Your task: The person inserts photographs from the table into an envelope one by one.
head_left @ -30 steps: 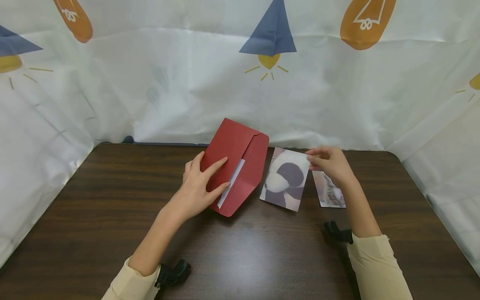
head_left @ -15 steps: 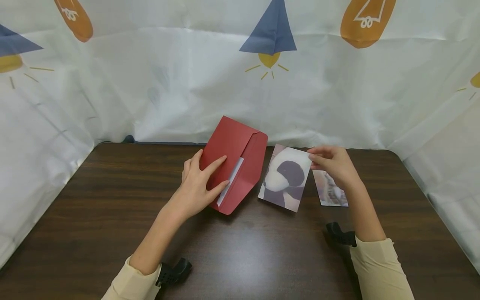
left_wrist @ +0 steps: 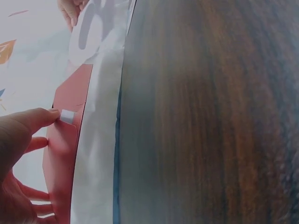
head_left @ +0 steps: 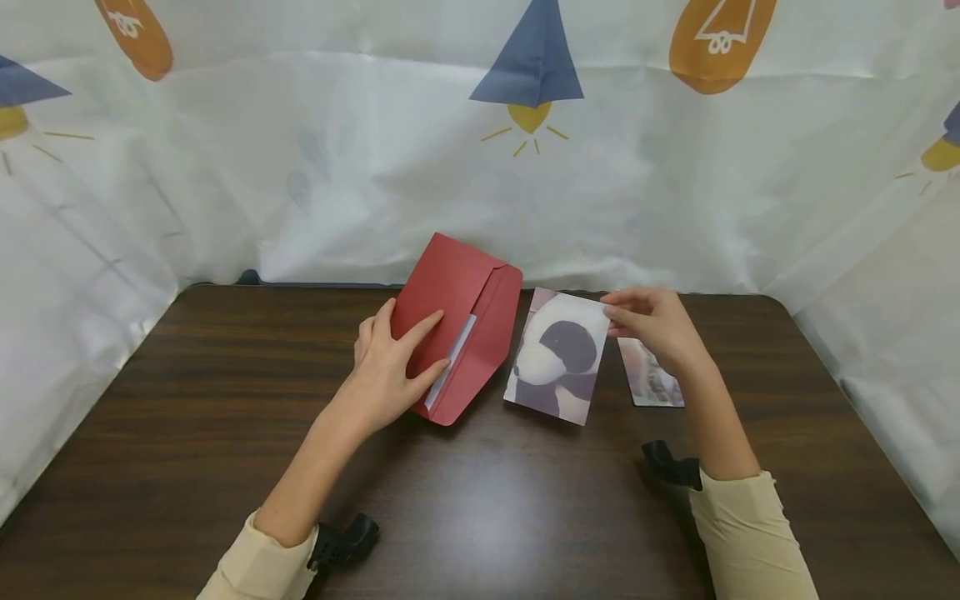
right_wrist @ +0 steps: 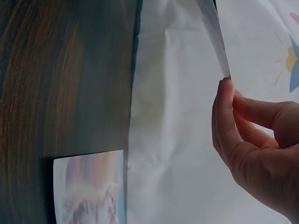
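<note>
My left hand [head_left: 382, 375] holds a red envelope [head_left: 457, 283] tilted near the table's back edge. Its thumb lies at the envelope's opening, where a strip of white paper [head_left: 453, 358] shows; the index finger stretches across the front. In the left wrist view, the thumb touches the envelope [left_wrist: 63, 154] beside that white strip. With thumb and fingertips, my right hand [head_left: 654, 329] pinches the upper right corner of a photo print [head_left: 558, 354] of a black-and-white plush animal. This print hangs tilted just right of the envelope. From the right wrist, it appears nearly edge-on.
A second photo print [head_left: 651, 379] lies on the dark wooden table [head_left: 225, 433], partly hidden by the right hand and forearm in the head view. A white curtain [head_left: 337, 167] with lamp drawings stands along the table's back edge. Black wrist cameras [head_left: 345, 540] sit on both wrists.
The head view has shifted a little. Both hands, with the envelope and the photo print, have drifted slightly left; their holds stay the same.
</note>
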